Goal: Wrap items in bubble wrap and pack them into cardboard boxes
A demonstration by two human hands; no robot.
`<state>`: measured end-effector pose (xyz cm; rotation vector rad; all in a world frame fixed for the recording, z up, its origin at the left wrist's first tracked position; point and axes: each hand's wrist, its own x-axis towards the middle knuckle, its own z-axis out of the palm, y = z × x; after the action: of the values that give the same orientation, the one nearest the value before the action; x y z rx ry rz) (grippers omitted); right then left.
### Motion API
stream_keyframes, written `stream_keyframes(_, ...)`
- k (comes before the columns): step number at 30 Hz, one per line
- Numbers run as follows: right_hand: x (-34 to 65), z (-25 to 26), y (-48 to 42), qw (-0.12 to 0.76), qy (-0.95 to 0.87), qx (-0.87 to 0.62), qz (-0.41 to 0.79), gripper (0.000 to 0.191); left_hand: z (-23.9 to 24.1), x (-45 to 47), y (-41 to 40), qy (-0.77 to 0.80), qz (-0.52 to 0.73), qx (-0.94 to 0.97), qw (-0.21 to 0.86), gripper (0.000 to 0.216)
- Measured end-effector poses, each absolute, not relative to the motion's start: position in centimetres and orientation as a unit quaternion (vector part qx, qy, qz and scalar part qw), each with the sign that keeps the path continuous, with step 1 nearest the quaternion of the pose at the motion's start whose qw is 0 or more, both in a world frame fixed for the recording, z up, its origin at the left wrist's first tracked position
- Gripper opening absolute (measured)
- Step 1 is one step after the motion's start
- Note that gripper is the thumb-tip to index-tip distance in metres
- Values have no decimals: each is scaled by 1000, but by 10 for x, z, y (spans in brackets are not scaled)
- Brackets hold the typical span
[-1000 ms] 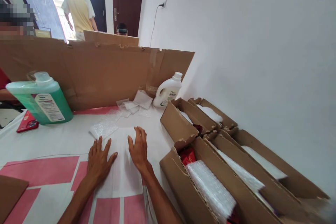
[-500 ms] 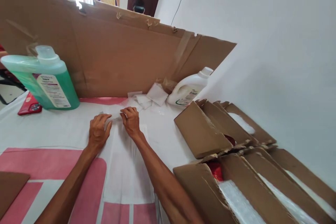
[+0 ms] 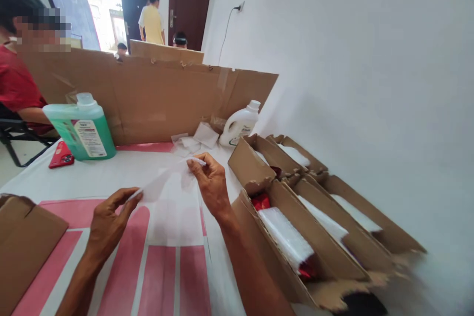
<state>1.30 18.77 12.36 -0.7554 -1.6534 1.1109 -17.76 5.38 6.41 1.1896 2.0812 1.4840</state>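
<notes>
Between my hands stretches a thin, translucent white plastic bag (image 3: 166, 195), its upper edge pulled out to both sides and its body hanging over the table. My left hand (image 3: 113, 217) pinches one corner between thumb and fingertips. The other corner is in the pinch of my right hand (image 3: 211, 180), held a little higher and farther forward. The table covering shows faintly through the plastic. Behind my right hand lie several small white packets (image 3: 198, 138) with clear wrapping.
A green liquid bottle (image 3: 89, 133) stands left, beside a red phone (image 3: 61, 154). A white jug (image 3: 239, 126) leans near the cardboard screen (image 3: 159, 98). Cardboard dividers (image 3: 322, 212) at right hold wrapped white items (image 3: 287, 237). A brown box (image 3: 29, 252) sits front left; people are beyond.
My hands have moved apart and toward me, spreading the bag's edge between them. The view has tilted up and turned, showing more of the room and the right-hand boxes.
</notes>
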Motion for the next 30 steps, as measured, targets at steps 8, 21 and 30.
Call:
stream_keyframes(8,91,107,136,430,-571,-306,629,40,85,-200,-55,773,330,458,292,49)
stream_keyframes(21,197,-20,24,346,-512,-504,603,57,35,-146,-129,797,314,483,182,56)
stream_keyframes(30,206,-58,19,327,-592,-513,529,58,112,-230,-143,927,65,307,-205,46)
